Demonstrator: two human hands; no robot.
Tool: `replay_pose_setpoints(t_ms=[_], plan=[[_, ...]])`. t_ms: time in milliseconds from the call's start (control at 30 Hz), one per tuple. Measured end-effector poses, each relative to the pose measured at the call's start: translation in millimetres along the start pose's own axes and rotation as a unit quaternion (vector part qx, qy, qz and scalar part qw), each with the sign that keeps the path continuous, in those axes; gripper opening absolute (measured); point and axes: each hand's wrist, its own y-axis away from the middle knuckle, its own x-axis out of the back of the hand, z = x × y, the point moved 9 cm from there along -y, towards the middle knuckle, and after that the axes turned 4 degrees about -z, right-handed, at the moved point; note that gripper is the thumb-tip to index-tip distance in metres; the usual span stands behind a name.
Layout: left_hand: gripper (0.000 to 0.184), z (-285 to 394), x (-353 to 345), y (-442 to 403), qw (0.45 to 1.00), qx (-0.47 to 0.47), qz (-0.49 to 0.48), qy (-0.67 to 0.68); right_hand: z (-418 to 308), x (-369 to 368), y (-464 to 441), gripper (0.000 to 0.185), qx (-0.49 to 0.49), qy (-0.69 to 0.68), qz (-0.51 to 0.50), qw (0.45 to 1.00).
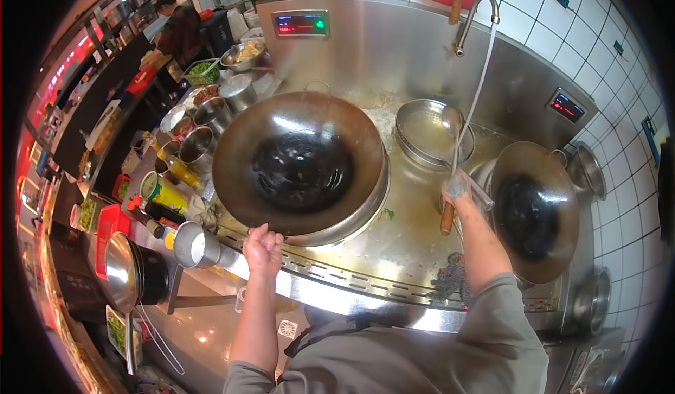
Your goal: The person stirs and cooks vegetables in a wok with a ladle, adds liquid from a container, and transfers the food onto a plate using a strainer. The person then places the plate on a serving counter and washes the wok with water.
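Note:
My left hand (264,250) is closed at the near edge of a large wok (232,162), gripping it at the rim. The wok tilts on its round metal ring, and its dark inside is shiny. Farther right, my right hand (457,185) is closed around a utensil with a wooden handle (446,219), whose end sticks out below the fist. The utensil's head cannot be made out. A thin stream of water (481,84) runs from the curved faucet (484,7) down to my right hand. Behind that hand lies a round metal strainer basin (422,151).
A second wok (534,211) stands at the right. A dark mesh scrubber (453,278) lies by the front drain grate (351,274). Metal pots (211,116), bottles and a metal container (193,245) crowd the left side. Another person (179,28) stands at the far left.

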Motion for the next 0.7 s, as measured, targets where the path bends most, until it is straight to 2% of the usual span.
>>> replay_pose_setpoints(t_ms=[33,67,100,133,200,233,300,367,433,500,567,667,700], plan=[[0.028,-0.8,2.0,0.5,1.000,0.001,0.004,0.001,15.6,-14.2,0.0,0.005,-0.066,-0.146,-0.087,0.983],[0.028,-0.7,2.0,-0.3,1.000,0.003,-0.003,0.004,-2.5,-15.4,21.5,0.008,-0.130,-0.289,-0.170,0.933],[0.028,-0.6,2.1,-1.5,1.000,0.004,-0.010,0.008,-20.5,-16.8,43.2,0.011,-0.188,-0.423,-0.247,0.851],[0.029,-1.2,2.5,-1.6,1.000,0.004,-0.015,0.013,-30.7,-14.9,54.7,0.011,-0.227,-0.557,-0.284,0.746],[0.028,-2.1,-1.0,-2.2,1.000,0.009,-0.027,0.007,-65.2,-5.2,74.1,0.012,-0.284,-0.764,-0.339,0.470],[0.028,-0.4,-0.3,-1.3,1.000,0.008,-0.028,0.004,-73.2,2.0,83.9,0.013,-0.281,-0.782,-0.327,0.450],[0.027,0.5,-0.2,-2.0,1.000,0.000,-0.029,-0.004,-82.6,11.1,102.3,0.012,-0.257,-0.771,-0.381,0.441],[0.026,1.2,-1.5,-1.2,1.000,-0.003,-0.028,-0.004,-86.2,25.5,120.1,0.018,-0.226,-0.754,-0.396,0.474],[0.027,1.8,-1.2,-2.1,1.000,-0.003,-0.031,-0.001,-95.4,39.7,146.5,0.025,-0.210,-0.751,-0.428,0.456],[0.027,1.8,-4.6,0.0,0.999,-0.004,-0.037,0.005,-103.4,53.2,174.6,0.028,-0.203,-0.736,-0.437,0.475],[0.027,1.2,-4.6,-0.5,0.999,-0.001,-0.034,0.004,-106.4,62.7,196.8,0.030,-0.166,-0.698,-0.433,0.545],[0.026,2.1,-7.0,1.9,0.999,-0.001,-0.034,0.010,-108.9,69.4,228.3,0.033,-0.161,-0.651,-0.427,0.606],[0.027,-1.3,-1.6,-2.0,0.999,0.003,-0.041,0.016,-104.1,72.9,242.7,0.034,-0.160,-0.622,-0.418,0.642]])
